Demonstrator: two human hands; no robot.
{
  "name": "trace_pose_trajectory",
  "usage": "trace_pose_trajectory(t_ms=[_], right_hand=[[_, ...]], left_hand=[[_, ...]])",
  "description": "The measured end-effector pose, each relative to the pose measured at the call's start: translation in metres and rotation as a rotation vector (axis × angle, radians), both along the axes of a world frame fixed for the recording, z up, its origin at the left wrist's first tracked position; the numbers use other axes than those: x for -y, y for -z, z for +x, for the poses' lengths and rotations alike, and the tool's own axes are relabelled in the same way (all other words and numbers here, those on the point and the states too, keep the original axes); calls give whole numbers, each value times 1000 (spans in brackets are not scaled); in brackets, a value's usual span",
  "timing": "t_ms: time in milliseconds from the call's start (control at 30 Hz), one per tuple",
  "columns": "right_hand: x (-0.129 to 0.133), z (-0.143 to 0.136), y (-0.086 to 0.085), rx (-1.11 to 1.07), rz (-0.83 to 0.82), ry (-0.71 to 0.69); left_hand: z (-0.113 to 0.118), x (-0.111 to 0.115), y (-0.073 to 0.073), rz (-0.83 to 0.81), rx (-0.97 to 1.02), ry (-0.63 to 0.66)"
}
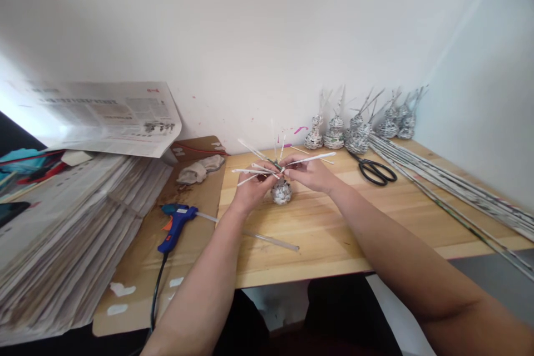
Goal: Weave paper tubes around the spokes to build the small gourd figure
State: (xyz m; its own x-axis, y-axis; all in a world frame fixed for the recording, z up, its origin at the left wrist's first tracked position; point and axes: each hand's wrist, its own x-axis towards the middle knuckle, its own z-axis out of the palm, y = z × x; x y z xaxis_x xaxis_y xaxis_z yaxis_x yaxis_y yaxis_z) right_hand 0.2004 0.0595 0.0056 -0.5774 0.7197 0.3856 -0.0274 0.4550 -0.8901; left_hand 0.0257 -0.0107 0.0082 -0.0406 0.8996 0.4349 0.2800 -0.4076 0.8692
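Observation:
A small round woven paper piece stands on the wooden table, with several paper strips fanning out of its top. My left hand is closed around the strips on the left side of its neck. From the right, my right hand pinches at the same neck, and one white rolled strip sticks out over its fingers to the right. Both hands nearly meet above the round body. The fingertips partly hide the neck.
Behind to the right stand several woven gourd shapes, black scissors and long paper rolls. A blue glue gun lies on cardboard at left, beside stacked newspapers. A glue stick lies near the front.

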Motion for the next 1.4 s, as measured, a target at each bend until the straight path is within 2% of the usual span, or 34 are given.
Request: trace_pose_trajectory(t_ms=[133,233,400,500,600,767,1000,1100,1167,1300,1400], right_hand=[[2,0,-3,10,-132,-116],[0,-1,-3,36,-139,-107],[-1,-1,-1,55,-53,-104],[1,0,-2,142,53,-110],[4,0,-4,251,193,-42],[6,-2,-2,260,283,27],[4,-2,3,257,326,68],[5,-2,0,240,353,91],[6,-2,-1,241,359,80],[5,-1,0,226,303,71],[3,-2,1,193,195,94]], left_hand=[[-2,-1,4,31,-50,0],[-6,-3,10,38,-80,-8],[-13,-5,17,59,-144,-53],[-14,-5,19,85,-190,-69],[-15,-4,17,132,-251,-79],[-17,-3,9,145,-339,-43],[-9,-1,6,181,-492,-173],[-7,0,7,180,-434,-194],[-7,-1,8,123,-331,-170],[-10,-3,7,-62,-65,-6],[-10,-4,4,-112,99,70]])
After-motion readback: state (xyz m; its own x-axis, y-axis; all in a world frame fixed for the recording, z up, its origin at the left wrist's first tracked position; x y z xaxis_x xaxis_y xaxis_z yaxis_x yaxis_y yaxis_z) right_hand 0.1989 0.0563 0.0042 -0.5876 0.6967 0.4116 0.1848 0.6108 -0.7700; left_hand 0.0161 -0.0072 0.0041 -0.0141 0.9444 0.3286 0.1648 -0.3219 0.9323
